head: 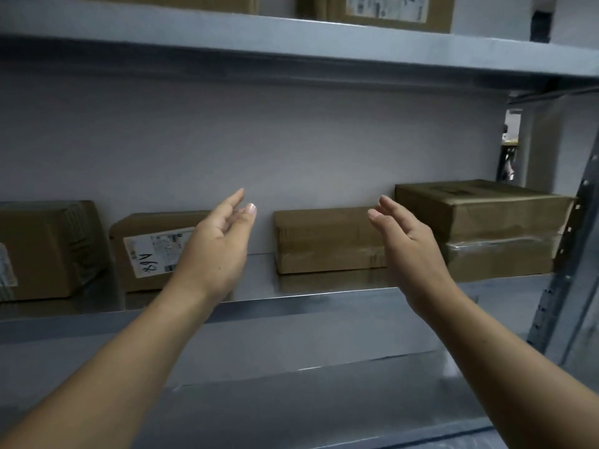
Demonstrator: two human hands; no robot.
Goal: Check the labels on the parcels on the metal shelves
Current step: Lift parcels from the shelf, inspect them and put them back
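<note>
Several brown cardboard parcels stand on a grey metal shelf (324, 301). A small plain parcel (327, 239) sits in the middle with no label showing. My left hand (217, 244) and my right hand (410, 246) are raised on either side of it, palms facing each other, fingers straight, touching nothing. Behind my left hand is a parcel (152, 251) with a white label marked by hand. A larger taped parcel (496, 228) stands at the right, and another labelled one (48, 251) at the far left.
The upper shelf (291, 43) carries more parcels, one with a white label (385, 9). A perforated steel upright (564, 264) closes the right end. A lower shelf board (308, 400) lies beneath my forearms. A pale wall backs the shelving.
</note>
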